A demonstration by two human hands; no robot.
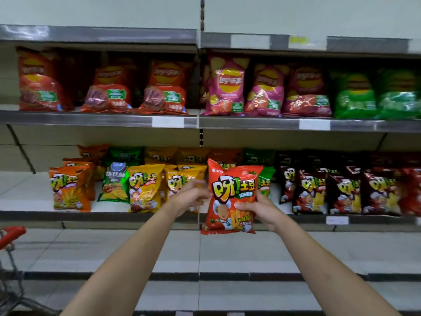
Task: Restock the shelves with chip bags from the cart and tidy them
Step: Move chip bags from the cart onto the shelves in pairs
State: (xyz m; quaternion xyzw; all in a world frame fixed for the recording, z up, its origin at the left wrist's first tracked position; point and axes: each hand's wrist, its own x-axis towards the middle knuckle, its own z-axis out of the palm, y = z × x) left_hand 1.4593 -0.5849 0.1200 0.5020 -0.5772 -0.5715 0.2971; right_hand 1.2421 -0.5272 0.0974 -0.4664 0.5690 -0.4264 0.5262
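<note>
I hold an orange-red chip bag (pixel 232 197) upright in front of the lower stocked shelf (pixel 136 215), its bottom hanging below the shelf's front edge. My right hand (pixel 259 210) grips its lower right side, thumb across the front. My left hand (pixel 190 195) curls round its left edge, in front of a yellow bag (pixel 177 181). On that shelf stand orange (pixel 69 188), green (pixel 115 182), yellow (pixel 144 188) and dark red bags (pixel 341 190). The red cart handle (pixel 11 236) shows at the far left.
The upper shelf (pixel 250 123) carries red, pink and green chip bags in a row. Bare shelf surface lies left of the orange bags on the lower shelf. Below, more shelves (pixel 227 252) are bare. The cart's wire frame (pixel 11 290) fills the bottom left corner.
</note>
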